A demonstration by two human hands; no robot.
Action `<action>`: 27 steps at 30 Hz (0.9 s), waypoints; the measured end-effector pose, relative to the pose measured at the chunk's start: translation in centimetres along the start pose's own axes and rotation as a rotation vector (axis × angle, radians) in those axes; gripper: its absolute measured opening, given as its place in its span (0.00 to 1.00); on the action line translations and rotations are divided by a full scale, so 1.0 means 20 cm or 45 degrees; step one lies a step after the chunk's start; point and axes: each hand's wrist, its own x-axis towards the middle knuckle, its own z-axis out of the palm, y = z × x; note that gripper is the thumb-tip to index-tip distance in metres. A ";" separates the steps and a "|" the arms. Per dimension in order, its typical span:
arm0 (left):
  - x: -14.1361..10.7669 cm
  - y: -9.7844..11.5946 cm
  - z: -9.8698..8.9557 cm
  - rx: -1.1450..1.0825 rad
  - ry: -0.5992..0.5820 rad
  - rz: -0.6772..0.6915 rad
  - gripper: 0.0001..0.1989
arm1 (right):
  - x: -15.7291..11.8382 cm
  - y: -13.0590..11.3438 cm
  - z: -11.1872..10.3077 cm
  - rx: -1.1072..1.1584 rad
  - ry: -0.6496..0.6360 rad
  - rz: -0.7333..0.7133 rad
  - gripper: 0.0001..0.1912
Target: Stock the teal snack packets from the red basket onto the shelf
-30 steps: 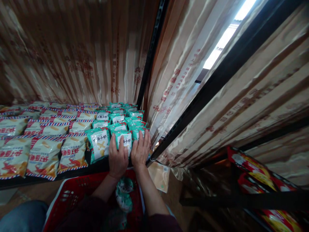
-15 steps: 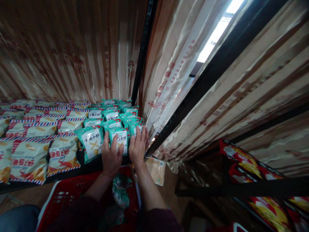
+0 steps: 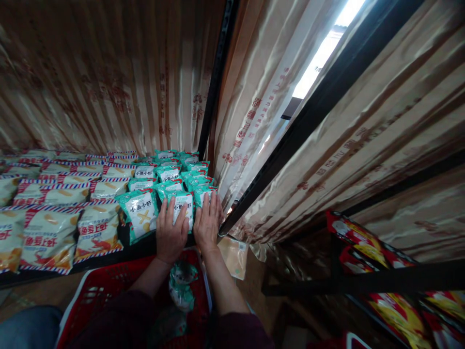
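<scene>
Rows of teal-and-white snack bags (image 3: 139,215) stand at the right end of a dark shelf (image 3: 125,254). My left hand (image 3: 170,232) lies with outstretched fingers against the front of the middle bag (image 3: 183,206) in the nearest row. Beside it, my right hand (image 3: 207,223) presses its extended fingers on the front of the rightmost bag (image 3: 203,194), close to the shelf's corner post. Neither hand grips a bag. Below my forearms sits a red basket (image 3: 105,286) holding a few more teal bags (image 3: 183,286), partly hidden by my arms.
Cream snack bags (image 3: 49,237) with striped edges fill the shelf to the left. Pleated curtains (image 3: 145,87) hang behind, and a black post (image 3: 290,155) slants along the right. Red-and-yellow packages (image 3: 363,242) rest on a lower rack at right. A flat tan packet (image 3: 234,254) lies near the post.
My left hand has moved slightly right and its fingers have shifted higher on the middle bag. My right hand stays at the rightmost bag. The view has shifted slightly.
</scene>
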 end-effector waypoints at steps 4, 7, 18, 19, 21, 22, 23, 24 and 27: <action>-0.01 -0.01 0.01 0.012 0.010 0.001 0.21 | -0.01 0.01 0.00 0.039 0.062 -0.022 0.29; -0.02 -0.02 0.02 0.022 0.018 0.014 0.21 | -0.03 0.00 -0.02 0.078 0.070 -0.072 0.30; -0.06 -0.02 -0.02 -0.037 0.045 -0.005 0.20 | -0.10 -0.10 -0.07 0.053 0.093 -0.251 0.27; -0.07 -0.03 -0.03 -0.047 0.044 0.002 0.20 | -0.11 -0.12 -0.08 0.067 0.094 -0.278 0.26; -0.10 -0.05 -0.05 -0.076 0.033 0.003 0.21 | -0.14 -0.17 -0.09 0.100 0.097 -0.318 0.24; -0.12 -0.06 -0.07 -0.093 0.022 -0.003 0.21 | -0.15 -0.20 -0.09 0.115 0.087 -0.333 0.23; -0.13 -0.08 -0.08 -0.110 0.010 -0.013 0.21 | -0.16 -0.22 -0.10 0.131 0.079 -0.349 0.23; -0.15 -0.10 -0.09 -0.126 -0.002 -0.021 0.22 | -0.18 -0.24 -0.10 0.147 0.075 -0.368 0.22; -0.18 -0.15 -0.12 -0.152 -0.016 -0.017 0.22 | -0.22 -0.29 -0.10 0.196 0.100 -0.419 0.21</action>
